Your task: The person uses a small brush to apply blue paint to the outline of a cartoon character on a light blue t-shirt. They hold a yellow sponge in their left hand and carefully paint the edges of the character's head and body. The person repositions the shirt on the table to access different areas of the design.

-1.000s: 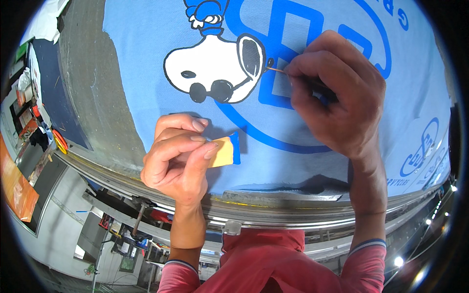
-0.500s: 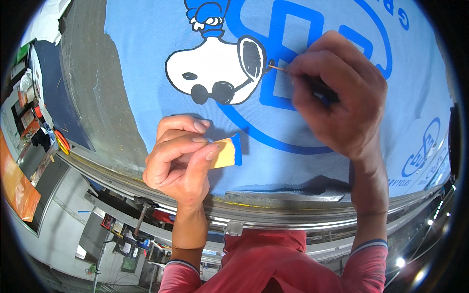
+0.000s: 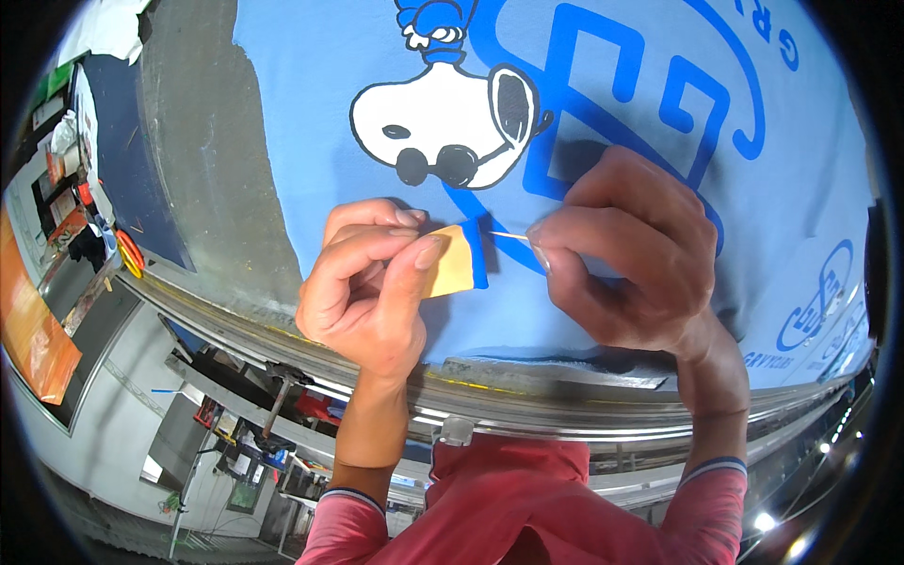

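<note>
Pinched between the thumb and fingers of my left hand is a small yellow card, its right edge coated with thick blue paint. My right hand grips a thin pale toothpick by thumb and forefinger. Its tip points left and sits very close to the painted edge; whether they touch I cannot tell. Below both hands lies light-blue fabric printed with a white cartoon dog in black sunglasses and darker blue outlined lettering.
A metal rail runs along the table's near edge. Bare grey table surface shows left of the fabric. Orange-handled scissors lie at the far left, near assorted clutter. A smaller blue print is on the fabric's right side.
My right hand has drawn the toothpick back from beside the dog's ear, toward me and left to the card. My left hand has shifted slightly up and right with the card.
</note>
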Demonstrator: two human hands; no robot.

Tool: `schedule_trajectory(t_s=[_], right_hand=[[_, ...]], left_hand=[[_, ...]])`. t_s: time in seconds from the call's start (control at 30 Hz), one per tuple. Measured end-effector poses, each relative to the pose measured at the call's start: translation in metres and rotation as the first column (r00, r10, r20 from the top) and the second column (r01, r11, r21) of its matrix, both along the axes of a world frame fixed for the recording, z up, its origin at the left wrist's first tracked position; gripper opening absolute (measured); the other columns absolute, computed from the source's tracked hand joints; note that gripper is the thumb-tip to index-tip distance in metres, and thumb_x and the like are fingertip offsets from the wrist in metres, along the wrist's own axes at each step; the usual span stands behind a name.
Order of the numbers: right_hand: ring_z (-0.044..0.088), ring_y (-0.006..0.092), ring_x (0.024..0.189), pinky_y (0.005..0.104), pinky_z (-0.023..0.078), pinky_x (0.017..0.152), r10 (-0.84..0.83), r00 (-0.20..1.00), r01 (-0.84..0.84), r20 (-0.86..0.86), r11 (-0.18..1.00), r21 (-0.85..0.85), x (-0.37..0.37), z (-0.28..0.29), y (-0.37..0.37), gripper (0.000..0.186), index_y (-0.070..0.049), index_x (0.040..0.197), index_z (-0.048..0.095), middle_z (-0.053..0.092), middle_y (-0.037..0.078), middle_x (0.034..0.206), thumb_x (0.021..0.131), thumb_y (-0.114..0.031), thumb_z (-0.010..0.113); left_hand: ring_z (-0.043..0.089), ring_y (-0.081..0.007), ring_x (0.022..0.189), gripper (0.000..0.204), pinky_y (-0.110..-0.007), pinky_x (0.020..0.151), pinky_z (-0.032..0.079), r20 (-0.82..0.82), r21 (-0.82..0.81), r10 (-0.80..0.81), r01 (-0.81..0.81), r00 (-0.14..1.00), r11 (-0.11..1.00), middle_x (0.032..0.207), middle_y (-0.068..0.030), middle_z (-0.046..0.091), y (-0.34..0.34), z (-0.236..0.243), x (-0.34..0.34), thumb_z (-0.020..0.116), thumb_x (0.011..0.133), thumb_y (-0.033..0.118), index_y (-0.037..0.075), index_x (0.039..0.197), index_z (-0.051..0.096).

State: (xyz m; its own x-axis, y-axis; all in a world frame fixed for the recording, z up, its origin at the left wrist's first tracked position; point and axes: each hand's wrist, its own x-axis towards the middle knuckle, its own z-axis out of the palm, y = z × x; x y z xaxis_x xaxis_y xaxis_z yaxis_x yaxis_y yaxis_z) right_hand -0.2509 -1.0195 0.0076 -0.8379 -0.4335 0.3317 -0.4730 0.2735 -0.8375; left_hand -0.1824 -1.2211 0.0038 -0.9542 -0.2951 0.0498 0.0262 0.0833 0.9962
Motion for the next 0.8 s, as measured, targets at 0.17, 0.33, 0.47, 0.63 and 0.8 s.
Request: schedule_trajectory(t_s=[0.17, 0.33, 0.47, 0.63, 0.8], right_hand=[[0.053, 0.0184, 0.054, 0.0289, 0.040, 0.046, 0.041, 0.999, -0.042, -0.020, 0.997, -0.059, -0.002, -0.008, -0.002, 0.023, -0.003, 0.084, 0.067, 0.056, 0.007, 0.069, 0.062, 0.005, 0.072], [0.053, 0.0186, 0.055, 0.0292, 0.039, 0.046, 0.047, 0.999, -0.048, -0.018, 0.997, -0.055, 0.000, -0.010, -0.002, 0.025, -0.003, 0.086, 0.067, 0.056, 0.007, 0.069, 0.063, 0.004, 0.074], [0.053, 0.0187, 0.055, 0.0292, 0.039, 0.046, 0.048, 0.999, -0.049, -0.019, 0.997, -0.059, -0.001, -0.010, -0.002, 0.026, -0.004, 0.087, 0.067, 0.056, 0.006, 0.069, 0.063, 0.004, 0.073], [0.054, 0.0189, 0.055, 0.0295, 0.039, 0.045, 0.047, 0.999, -0.049, -0.019, 0.996, -0.071, 0.000, -0.012, -0.001, 0.027, -0.004, 0.087, 0.066, 0.057, 0.007, 0.069, 0.063, 0.005, 0.073], [0.055, 0.0178, 0.057, 0.0280, 0.040, 0.047, -0.028, 1.000, 0.028, 0.000, 0.999, -0.038, -0.004, -0.004, 0.003, 0.022, -0.002, 0.085, 0.067, 0.057, 0.008, 0.072, 0.065, 0.006, 0.070]], left_hand=[[0.063, -0.0191, 0.084, 0.021, -0.030, 0.076, 0.055, 0.012, -0.021, -0.015, 0.015, 1.000, 1.000, 0.090, -0.0165, 0.062, -0.001, 0.001, 0.000, 0.071, 0.074, -0.015, -0.004, 0.090, 0.063], [0.063, -0.0191, 0.083, 0.021, -0.030, 0.075, 0.054, 0.019, -0.041, -0.022, 0.022, 1.000, 0.999, 0.090, -0.0167, 0.062, -0.002, 0.002, 0.001, 0.072, 0.074, -0.014, -0.004, 0.090, 0.063], [0.063, -0.0195, 0.083, 0.022, -0.030, 0.075, 0.055, 0.018, -0.056, -0.028, 0.029, 0.999, 0.998, 0.090, -0.0168, 0.062, -0.002, 0.002, 0.000, 0.072, 0.073, -0.014, -0.004, 0.090, 0.063], [0.063, -0.0200, 0.084, 0.022, -0.031, 0.076, 0.055, 0.025, -0.046, -0.022, 0.023, 0.999, 0.999, 0.089, -0.0168, 0.063, -0.001, 0.003, 0.000, 0.072, 0.073, -0.014, -0.003, 0.090, 0.063], [0.063, -0.0216, 0.084, 0.022, -0.033, 0.077, 0.055, 0.009, -0.044, -0.007, 0.007, 1.000, 0.999, 0.088, -0.0174, 0.063, 0.000, 0.000, 0.000, 0.071, 0.073, -0.015, -0.003, 0.090, 0.063]])
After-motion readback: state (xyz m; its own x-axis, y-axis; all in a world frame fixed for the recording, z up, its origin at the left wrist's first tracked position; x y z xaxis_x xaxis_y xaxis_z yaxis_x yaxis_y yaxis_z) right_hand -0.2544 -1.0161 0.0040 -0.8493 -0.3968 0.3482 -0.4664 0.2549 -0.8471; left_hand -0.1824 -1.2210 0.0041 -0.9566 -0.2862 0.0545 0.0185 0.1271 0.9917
